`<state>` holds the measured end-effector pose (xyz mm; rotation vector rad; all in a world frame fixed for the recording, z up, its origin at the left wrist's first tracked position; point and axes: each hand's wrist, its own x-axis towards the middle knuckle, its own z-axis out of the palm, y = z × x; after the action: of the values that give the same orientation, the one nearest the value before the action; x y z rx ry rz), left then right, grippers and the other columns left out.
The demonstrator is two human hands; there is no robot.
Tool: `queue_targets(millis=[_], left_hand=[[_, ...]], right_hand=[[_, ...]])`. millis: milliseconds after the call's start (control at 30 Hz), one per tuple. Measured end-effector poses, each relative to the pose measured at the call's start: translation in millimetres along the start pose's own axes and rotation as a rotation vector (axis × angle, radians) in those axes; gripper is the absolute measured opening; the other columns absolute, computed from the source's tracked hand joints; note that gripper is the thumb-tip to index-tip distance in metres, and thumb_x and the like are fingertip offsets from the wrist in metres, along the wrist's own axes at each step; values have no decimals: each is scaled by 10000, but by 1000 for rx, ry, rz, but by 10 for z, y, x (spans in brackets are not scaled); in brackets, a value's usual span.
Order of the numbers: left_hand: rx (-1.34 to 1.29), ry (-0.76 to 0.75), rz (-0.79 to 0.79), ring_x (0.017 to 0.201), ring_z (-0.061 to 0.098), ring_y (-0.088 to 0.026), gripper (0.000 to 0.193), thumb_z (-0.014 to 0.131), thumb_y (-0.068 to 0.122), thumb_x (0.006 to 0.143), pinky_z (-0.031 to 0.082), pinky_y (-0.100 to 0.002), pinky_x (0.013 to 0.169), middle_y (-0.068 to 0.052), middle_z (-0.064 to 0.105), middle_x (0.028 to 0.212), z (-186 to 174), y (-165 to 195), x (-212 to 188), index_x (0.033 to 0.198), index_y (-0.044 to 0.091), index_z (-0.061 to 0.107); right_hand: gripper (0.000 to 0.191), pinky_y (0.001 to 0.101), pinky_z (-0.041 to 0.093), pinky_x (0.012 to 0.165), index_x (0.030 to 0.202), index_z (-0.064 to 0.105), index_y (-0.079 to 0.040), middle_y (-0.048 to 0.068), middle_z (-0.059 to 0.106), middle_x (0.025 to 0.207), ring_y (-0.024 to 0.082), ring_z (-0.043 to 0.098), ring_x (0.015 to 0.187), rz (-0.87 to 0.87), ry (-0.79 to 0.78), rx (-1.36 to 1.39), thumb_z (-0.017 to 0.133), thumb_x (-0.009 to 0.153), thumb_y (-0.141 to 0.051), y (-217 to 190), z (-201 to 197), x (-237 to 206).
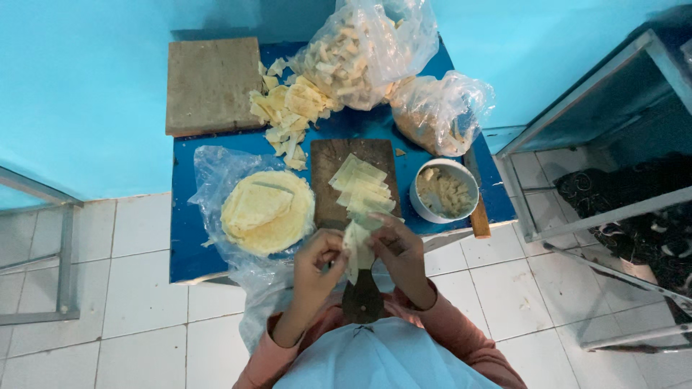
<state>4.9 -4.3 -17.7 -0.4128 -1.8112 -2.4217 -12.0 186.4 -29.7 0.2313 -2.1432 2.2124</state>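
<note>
My left hand (317,261) and my right hand (401,252) pinch a pale dough strip (356,248) between them, just over the near end of a dark wooden cutting board (333,155). Several cut dough strips (362,189) lie fanned on that board. Left of the board, a stack of round dough sheets (268,211) rests on a clear plastic bag (209,173). A white bowl (422,202) with a pale filling stands to the right of the board.
All stands on a small blue table (186,248) against a turquoise wall. A square wooden board (210,85) lies at the back left, a heap of dough scraps (290,112) beside it. Two filled plastic bags (364,50) sit behind. A metal frame (591,144) stands right.
</note>
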Motion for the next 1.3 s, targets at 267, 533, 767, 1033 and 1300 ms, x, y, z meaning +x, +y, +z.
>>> queue_targets(millis=[267, 533, 767, 1033, 1300], left_hand=[[-280, 214, -170, 738, 507, -14, 31, 608, 21, 990, 380, -184, 626, 43, 575, 852, -273, -275, -31, 996, 50, 600], [-351, 237, -20, 813, 599, -60, 167, 654, -58, 987, 460, -206, 729, -28, 647, 919, -234, -42, -16, 1060, 46, 546], [-279, 301, -13, 927, 680, -111, 362, 667, -124, 901, 524, -226, 798, -112, 702, 1077, -173, 137, 38, 1183, 33, 504], [-215, 338, -24, 873, 543, -45, 529, 690, -122, 881, 450, -186, 755, -58, 619, 1117, -142, -3, 34, 1367, 21, 537], [-330, 87, -84, 963, 653, -93, 227, 639, -70, 959, 549, -237, 830, -69, 656, 1069, 302, -160, -47, 1151, 3, 542]], right_hand=[[528, 265, 530, 745, 1465, 528, 5, 50, 632, 959, 116, 633, 834, 261, -128, 504, 639, 950, -20, -182, -229, 175], [439, 341, 593, 858, 1275, 574, -61, 129, 701, 1187, 191, 719, 998, -560, 126, -445, 724, 887, 79, -309, -353, 257], [472, 410, 548, 796, 1257, 661, -11, 111, 715, 992, 326, 672, 930, -769, -135, -929, 737, 804, 101, -383, -259, 115], [518, 429, 540, 871, 1211, 643, -9, 136, 710, 1049, 342, 674, 1015, -772, -188, -865, 675, 710, 115, -457, -288, 57], [702, 359, 558, 997, 1420, 474, -19, 119, 659, 1210, 212, 663, 1137, -232, -132, -131, 786, 799, 85, -212, -251, -117]])
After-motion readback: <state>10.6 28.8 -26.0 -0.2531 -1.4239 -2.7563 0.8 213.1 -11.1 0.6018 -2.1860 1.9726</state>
